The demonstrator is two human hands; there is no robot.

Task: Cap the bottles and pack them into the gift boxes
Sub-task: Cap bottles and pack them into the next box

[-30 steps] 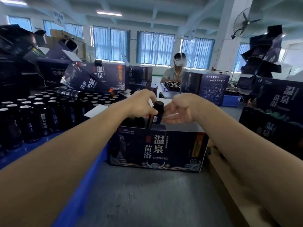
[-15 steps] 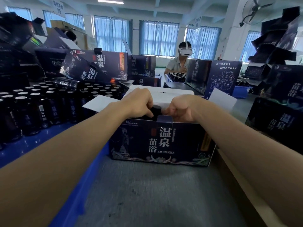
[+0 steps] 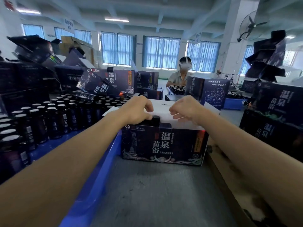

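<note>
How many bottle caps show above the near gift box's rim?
1: a black bottle cap in the left half of the gift box, beside the left hand. More may be hidden below the rim.

The box is dark navy with white characters, an orange strip at its right and pale swirls along the bottom; its flap is white. The bottles are black with silvery tops. The tray is blue, the worktop grey, the curtains blue.
</note>
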